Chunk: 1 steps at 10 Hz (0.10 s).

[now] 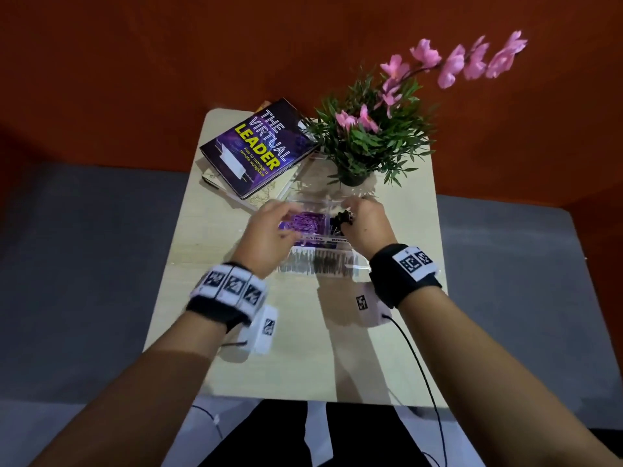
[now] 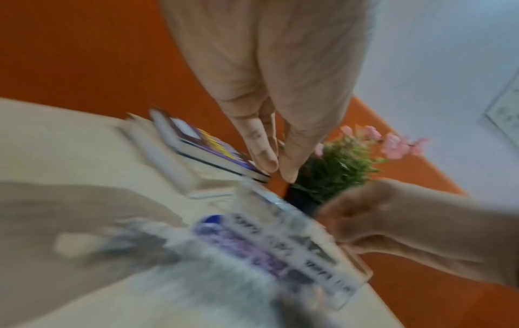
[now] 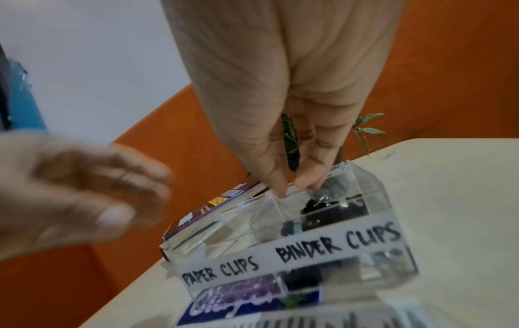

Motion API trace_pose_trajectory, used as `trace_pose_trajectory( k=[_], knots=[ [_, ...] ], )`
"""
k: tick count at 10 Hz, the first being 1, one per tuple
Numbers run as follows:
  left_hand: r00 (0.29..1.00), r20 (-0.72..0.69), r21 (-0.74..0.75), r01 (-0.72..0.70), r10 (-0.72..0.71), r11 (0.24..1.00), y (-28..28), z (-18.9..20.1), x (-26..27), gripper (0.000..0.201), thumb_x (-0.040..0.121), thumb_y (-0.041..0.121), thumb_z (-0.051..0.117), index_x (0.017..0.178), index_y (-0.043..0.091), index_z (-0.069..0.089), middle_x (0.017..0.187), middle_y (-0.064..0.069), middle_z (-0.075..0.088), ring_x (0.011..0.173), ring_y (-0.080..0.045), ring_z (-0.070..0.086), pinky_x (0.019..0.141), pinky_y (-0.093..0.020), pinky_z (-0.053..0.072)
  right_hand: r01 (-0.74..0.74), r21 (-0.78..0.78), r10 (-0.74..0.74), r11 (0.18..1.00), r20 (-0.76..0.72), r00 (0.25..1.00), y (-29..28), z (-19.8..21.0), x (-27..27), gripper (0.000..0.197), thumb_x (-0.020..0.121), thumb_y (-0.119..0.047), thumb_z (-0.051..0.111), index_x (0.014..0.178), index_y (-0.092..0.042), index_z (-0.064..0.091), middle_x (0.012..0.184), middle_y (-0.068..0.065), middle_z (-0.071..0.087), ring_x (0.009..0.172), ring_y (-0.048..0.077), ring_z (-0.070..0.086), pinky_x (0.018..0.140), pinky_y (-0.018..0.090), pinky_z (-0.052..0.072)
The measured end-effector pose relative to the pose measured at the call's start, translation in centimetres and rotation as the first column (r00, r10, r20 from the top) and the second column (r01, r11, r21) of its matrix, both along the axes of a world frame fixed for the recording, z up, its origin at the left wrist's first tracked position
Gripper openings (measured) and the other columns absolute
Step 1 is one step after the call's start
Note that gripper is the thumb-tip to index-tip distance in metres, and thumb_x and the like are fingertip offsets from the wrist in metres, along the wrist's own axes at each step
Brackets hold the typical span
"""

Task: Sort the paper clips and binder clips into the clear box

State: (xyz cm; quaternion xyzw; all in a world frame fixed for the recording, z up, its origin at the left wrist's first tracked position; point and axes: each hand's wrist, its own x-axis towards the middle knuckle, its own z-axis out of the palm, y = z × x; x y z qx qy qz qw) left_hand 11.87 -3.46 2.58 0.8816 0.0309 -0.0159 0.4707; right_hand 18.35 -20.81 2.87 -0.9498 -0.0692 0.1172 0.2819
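Clear plastic box [image 1: 317,246] with two compartments sits on the pale wooden desk [image 1: 286,332], near its middle, with both hands over it. A white strip [image 3: 289,253] on its near wall reads "PAPER CLIPS" on the left and "BINDER CLIPS" on the right. In front of the box, nearer the person, lies a blurred blue-and-purple packet [image 3: 247,304] with white lettering, touching or just beside the near wall.

Purple paper clips [image 1: 308,222] lie heaped in the left compartment; black binder clips [image 3: 334,209] fill the right one. The left hand [image 1: 266,234] hovers over the paper-clip side, fingers relaxed and spread, holding nothing that can be seen. The right hand [image 1: 365,220] is at the far rim of the binder-clip compartment; in the right wrist view its thumb and fingertips [image 3: 307,182] come together at the box's edge, above the black clips. Whether they pinch a clip or only touch the rim, I cannot tell.

Beyond the box, on the far left of the desk, a purple book [image 1: 258,146] titled "THE VIRTUAL LEADER" rests on top of other books. To its right stands a green potted plant [image 1: 374,143] with pink flowers, just behind the box. An orange wall [image 1: 168,62] rises behind the desk.
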Motion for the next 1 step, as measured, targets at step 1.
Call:
trace_pose_trajectory(
  k=[1],
  knots=[
    [0.996, 0.045, 0.179, -0.086, 0.079, 0.98, 5.86, -1.61, -6.75, 0.03, 0.077, -0.006, 0.07, 0.104, 0.007, 0.067, 0.101, -0.011, 0.062, 0.089, -0.016, 0.06, 0.078, -0.006, 0.045, 0.073, 0.072, -0.076, 0.995, 0.038, 0.996, -2.89, -0.64, -2.62, 0.027, 0.08, 0.007, 0.057, 0.1, -0.006, 0.068, 0.097, 0.013, 0.059, 0.08, 0.028, 0.059, 0.073, 0.023, 0.041]
  ],
)
